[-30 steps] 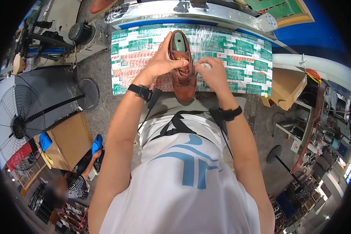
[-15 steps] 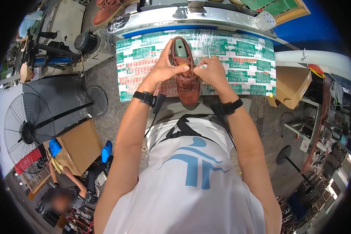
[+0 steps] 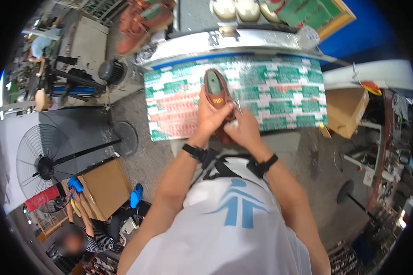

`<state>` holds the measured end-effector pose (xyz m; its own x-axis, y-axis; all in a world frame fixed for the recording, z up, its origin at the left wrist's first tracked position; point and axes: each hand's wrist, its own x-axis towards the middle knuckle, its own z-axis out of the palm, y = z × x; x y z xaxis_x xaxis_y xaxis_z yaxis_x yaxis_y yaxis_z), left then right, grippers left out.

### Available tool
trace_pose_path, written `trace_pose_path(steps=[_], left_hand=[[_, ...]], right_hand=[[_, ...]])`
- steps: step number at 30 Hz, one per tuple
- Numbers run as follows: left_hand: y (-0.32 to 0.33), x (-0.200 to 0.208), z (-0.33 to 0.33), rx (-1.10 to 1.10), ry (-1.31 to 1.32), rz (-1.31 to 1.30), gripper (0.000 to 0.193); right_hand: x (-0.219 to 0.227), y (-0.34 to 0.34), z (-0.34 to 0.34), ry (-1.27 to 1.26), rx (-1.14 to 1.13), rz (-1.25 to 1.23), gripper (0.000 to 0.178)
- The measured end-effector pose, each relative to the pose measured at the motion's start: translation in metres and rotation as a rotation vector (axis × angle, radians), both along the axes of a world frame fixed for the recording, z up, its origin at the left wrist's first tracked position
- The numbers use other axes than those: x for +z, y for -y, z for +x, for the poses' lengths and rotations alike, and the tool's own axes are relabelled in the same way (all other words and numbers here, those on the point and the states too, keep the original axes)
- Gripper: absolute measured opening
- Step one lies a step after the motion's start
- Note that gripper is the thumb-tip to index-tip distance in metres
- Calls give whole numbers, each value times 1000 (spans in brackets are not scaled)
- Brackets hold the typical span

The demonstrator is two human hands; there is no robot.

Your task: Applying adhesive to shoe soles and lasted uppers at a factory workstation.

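Observation:
A reddish-brown lace-up shoe (image 3: 214, 87) with a green insole lies toe toward me, over the near part of the covered bench. My left hand (image 3: 209, 119) is closed around its side, with the thumb across the tongue and laces. My right hand (image 3: 245, 133) is closed at the shoe's right side, close to the left thumb. From its fingers sticks up a thin, shiny tool (image 3: 238, 106) with a pale end; blur hides its exact kind. Both hands cover most of the lacing and much of the toe.
Green-and-white printed tape covers the bench (image 3: 284, 94). Behind it runs a metal-edged conveyor (image 3: 261, 39) with pale rounded shoes (image 3: 248, 10). More brown shoes (image 3: 144, 23) are piled far left. A fan (image 3: 43, 167), cardboard boxes (image 3: 346, 110) and a seated person (image 3: 96, 238) are around.
The view has shifted, showing more of the conveyor and pile. My right hand has come in against the shoe, and my left thumb has slid over toward the shoe's right side.

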<state>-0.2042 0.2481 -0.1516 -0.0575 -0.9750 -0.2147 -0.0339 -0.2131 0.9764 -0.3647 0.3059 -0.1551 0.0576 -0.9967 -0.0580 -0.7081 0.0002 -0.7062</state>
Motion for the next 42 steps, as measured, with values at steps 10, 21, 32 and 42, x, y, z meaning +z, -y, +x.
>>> trace_pose_path(steps=[10, 21, 32, 42], left_hand=[[-27, -41, 105, 117, -503, 422, 65], [119, 99, 184, -126, 245, -30, 59], [246, 78, 264, -26, 1081, -252, 92], [339, 64, 23, -187, 646, -374, 64]], right_hand=[[50, -6, 40, 170, 332, -183, 56], [-22, 31, -80, -55, -66, -122, 57], [-51, 64, -134, -233, -23, -381, 48], [-54, 72, -130, -286, -25, -474, 36]])
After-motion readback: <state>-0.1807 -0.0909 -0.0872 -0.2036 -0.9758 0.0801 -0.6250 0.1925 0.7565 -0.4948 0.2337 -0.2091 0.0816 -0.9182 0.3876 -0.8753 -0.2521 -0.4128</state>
